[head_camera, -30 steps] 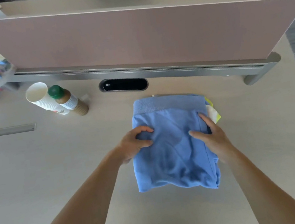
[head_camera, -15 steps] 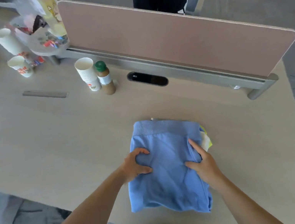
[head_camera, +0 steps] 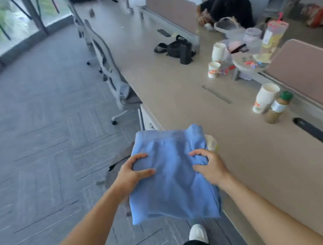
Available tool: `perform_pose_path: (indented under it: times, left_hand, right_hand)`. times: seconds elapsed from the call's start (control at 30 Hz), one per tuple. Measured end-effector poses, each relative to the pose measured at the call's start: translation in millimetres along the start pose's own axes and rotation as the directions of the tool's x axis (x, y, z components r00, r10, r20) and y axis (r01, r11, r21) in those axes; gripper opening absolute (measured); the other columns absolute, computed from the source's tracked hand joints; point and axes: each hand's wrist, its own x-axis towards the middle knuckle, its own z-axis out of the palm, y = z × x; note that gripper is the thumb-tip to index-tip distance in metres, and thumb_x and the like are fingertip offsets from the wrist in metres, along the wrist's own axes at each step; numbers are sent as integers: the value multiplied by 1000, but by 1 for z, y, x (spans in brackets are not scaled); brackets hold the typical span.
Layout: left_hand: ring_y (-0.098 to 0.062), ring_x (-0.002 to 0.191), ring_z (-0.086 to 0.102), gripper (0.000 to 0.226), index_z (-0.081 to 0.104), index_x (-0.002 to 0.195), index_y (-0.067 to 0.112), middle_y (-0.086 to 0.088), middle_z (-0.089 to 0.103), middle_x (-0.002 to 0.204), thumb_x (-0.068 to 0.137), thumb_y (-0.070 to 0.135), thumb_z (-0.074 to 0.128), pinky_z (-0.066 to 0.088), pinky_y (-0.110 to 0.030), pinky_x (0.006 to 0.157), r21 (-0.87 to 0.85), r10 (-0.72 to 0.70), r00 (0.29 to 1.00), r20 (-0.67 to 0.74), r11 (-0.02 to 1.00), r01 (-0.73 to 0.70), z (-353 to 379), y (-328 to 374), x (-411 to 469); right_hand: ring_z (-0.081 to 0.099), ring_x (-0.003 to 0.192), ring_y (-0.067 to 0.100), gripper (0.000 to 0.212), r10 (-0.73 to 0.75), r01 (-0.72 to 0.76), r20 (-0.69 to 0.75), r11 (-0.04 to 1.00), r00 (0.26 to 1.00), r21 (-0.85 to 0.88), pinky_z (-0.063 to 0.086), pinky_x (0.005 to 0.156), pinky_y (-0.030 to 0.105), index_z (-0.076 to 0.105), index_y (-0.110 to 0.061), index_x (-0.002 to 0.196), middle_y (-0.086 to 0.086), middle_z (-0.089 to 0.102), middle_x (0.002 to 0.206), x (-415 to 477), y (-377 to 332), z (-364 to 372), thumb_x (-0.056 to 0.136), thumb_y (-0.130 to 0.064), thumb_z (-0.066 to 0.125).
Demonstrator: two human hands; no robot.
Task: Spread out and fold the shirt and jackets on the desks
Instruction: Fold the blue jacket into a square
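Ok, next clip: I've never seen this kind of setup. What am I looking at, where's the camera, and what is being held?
No machine here: the grips are a person's bare hands. All pictures come from one wide-angle camera on the person's head, looking forward and down. The left hand and right hand both hold a folded blue garment, which seems lifted at the edge of the desk. On the desk are a paper cup, a green-capped bottle and a black bag.

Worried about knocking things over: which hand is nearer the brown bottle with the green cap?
Right. The right hand grips the folded blue garment below-left of the brown green-capped bottle; the left hand grips its opposite edge.
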Motion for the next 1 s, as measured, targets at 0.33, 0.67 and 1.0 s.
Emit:
perform_pose_path:
  times: [0.33, 0.67, 1.0]
  left_hand:
    - [-11, 93, 67, 46, 67, 109, 33, 7, 67, 108, 71, 23, 90, 56, -24, 77, 51, 184, 827, -531, 981, -186, -206, 55, -21]
    - [-17, 97, 68, 53, 63, 114, 33, 0, 64, 117, 70, 17, 89, 59, -28, 75, 121, 243, 573, -782, 962, -243, -384, 135, -1]
    - [-15, 115, 58, 90, 41, 146, 33, 4, 53, 136, 70, 45, 88, 49, -35, 99, 174, 258, 465, -847, 961, -216, -582, 154, 68]
  right_hand:
    - [61, 105, 14, 36, -371, 379, 324, 924, 871, 38, 49, 83, 14, 71, -19, 108, -2, 65, 114, 116, -202, 163, 79, 2, 74]
    - [49, 122, 14, 74, -578, 546, 404, 812, 709, 205, 40, 100, 18, 45, -8, 143, 0, 48, 134, 235, -375, 316, 77, 3, 77]
    - [49, 125, 24, 84, -608, 595, 439, 782, 661, 187, 44, 107, 45, 40, -21, 145, 4, 44, 139, 330, -507, 483, 73, -8, 81]
